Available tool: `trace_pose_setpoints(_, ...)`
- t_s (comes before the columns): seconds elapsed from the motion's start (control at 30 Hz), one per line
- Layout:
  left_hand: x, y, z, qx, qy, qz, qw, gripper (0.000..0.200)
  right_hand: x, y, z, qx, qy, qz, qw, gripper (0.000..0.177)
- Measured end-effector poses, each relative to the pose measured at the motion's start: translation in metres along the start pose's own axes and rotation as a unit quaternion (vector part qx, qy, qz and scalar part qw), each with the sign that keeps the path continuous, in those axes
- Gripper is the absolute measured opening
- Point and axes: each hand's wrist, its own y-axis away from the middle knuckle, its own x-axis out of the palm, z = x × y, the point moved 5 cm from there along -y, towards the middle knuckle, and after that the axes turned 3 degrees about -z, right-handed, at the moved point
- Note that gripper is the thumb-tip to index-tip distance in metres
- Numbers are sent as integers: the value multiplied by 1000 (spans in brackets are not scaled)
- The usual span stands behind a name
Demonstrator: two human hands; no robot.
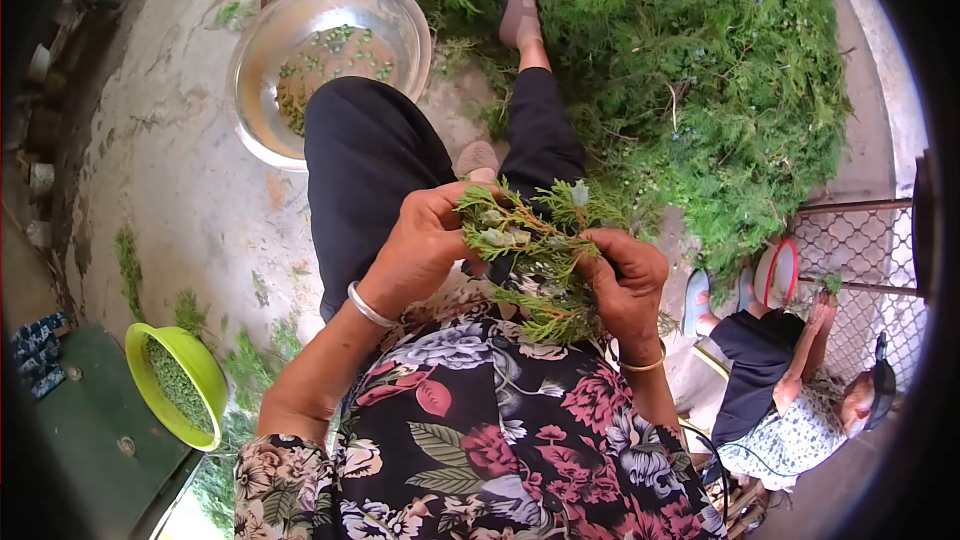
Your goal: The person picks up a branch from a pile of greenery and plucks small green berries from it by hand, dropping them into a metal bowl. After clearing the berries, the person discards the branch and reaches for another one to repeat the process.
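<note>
A green conifer sprig (535, 228) with pale, bluish-green cones is held up between my two hands, above my lap. My left hand (428, 232), with a silver bangle at the wrist, is closed at the sprig's left side beside the cones; its fingertips are partly hidden by the leaves. On the other side, my right hand (626, 280) pinches the stem between thumb and fingers. A lower branch of the sprig hangs beneath that hand.
A wide metal basin (415, 40) with scattered green cones stands beyond my knee. A large heap of conifer branches (700, 70) lies ahead and right. A lime-green bowl (218, 385) of small green cones sits left. Another person (790, 410) sits at right, near a red-rimmed basin (783, 275).
</note>
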Motion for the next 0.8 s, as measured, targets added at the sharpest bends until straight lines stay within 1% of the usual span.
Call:
trace_pose_setpoints(0.13, 12, -2, -6, -5, 5, -6, 1000, 22, 1, 2, -2, 26, -6, 15, 1000, 11)
trace_pose_setpoints(0.2, 11, -4, -6, 32, -36, 29, 998, 16, 1, 2, -2, 21, -2, 14, 1000, 11)
trace_pose_setpoints(0.23, 10, -3, -8, 31, -37, 29, 998, 16, 2, 3, -1, 21, -3, 13, 1000, 11)
trace_pose_setpoints(0.3, 9, 0, -14, 79, -171, 29, 982, 11, 3, 4, -1, 50, -21, 21, 998, 11)
trace_pose_setpoints(0.33, 7, 1, -14, 79, -172, 29, 982, 11, 3, 5, -3, 50, -21, 20, 998, 11)
trace_pose_setpoints(0.4, 5, 0, -8, 47, -130, 50, 989, 12, 3, 6, -4, 21, -8, 25, 999, 11)
trace_pose_setpoints(0.43, 5, 0, -7, 47, -129, 49, 989, 12, 1, 5, -3, 22, -8, 26, 999, 11)
trace_pose_setpoints(0.47, 7, 0, -4, 11, 12, 68, 998, 14, 1, 4, -2, 39, -15, 38, 998, 11)
trace_pose_setpoints(0.5, 10, 0, -2, -24, 152, 86, 984, 17, 1, 3, -3, 55, -21, 49, 997, 12)
trace_pose_setpoints(0.53, 9, 1, -2, -24, 152, 86, 984, 17, 1, 2, -3, 55, -21, 49, 997, 12)
trace_pose_setpoints(0.6, 7, 1, 4, -80, 163, 74, 981, 21, 2, 2, 1, 11, -11, 46, 999, 12)
trace_pose_setpoints(0.73, 11, -2, 12, -60, 122, 51, 989, 20, 4, 4, 0, 17, -13, 48, 999, 11)
trace_pose_setpoints(0.8, 10, -3, 6, -27, 68, 38, 997, 16, 3, 5, -1, 42, -13, 55, 997, 11)
